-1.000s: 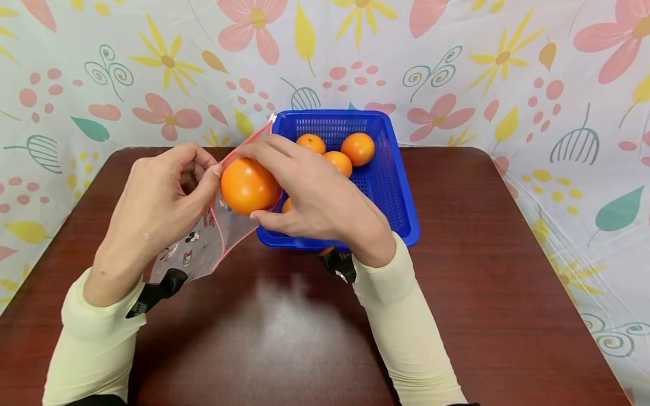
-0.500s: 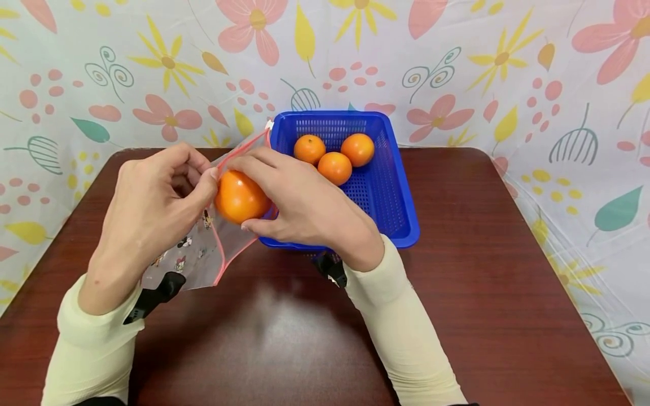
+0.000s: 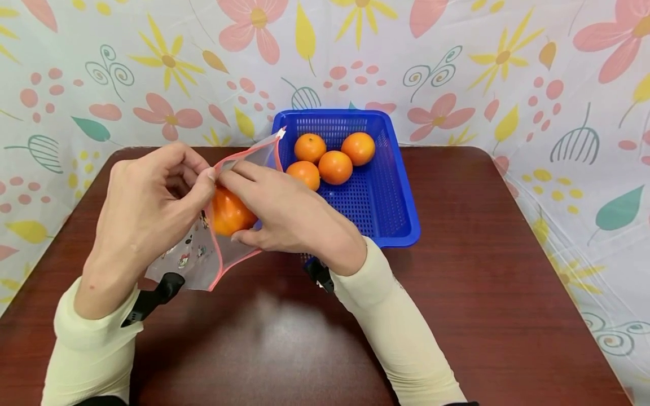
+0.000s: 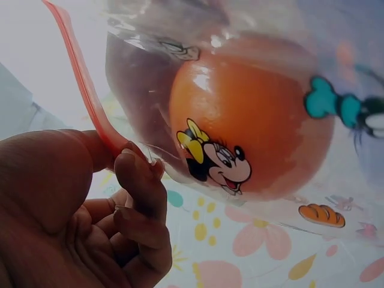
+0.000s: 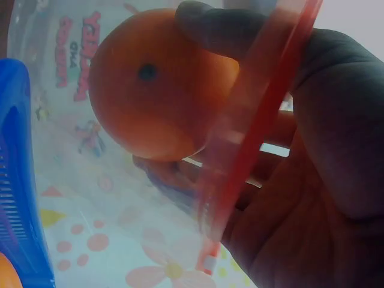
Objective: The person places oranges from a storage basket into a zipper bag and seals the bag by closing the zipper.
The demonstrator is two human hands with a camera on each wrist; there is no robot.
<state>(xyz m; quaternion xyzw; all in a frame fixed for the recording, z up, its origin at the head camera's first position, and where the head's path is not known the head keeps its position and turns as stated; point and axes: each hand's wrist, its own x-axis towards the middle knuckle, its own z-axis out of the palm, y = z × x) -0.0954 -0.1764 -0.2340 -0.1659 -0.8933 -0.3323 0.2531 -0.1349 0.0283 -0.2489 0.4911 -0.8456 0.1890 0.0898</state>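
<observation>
A clear zip bag [image 3: 190,265] with a red-pink zip edge and cartoon prints hangs with its mouth spread. My left hand [image 3: 157,208] pinches the zip edge between thumb and fingertips. My right hand [image 3: 284,208] reaches through the mouth and grips an orange [image 3: 231,211] inside. Through the printed film, the left wrist view shows that same orange [image 4: 258,114] near the left fingers. In the right wrist view the thumb and fingers hold the orange [image 5: 156,84] from both sides, with the red zip edge [image 5: 258,120] crossing the hand.
Behind the bag stands a blue perforated basket [image 3: 413,225] holding several oranges [image 3: 336,167]. All of it is on a dark brown wooden table [image 3: 482,282]. A floral-patterned cloth [image 3: 325,56] hangs along the back and sides.
My right hand has moved left and down, taking the orange from the bag's mouth into the bag. The left hand keeps its pinch and has shifted slightly left.
</observation>
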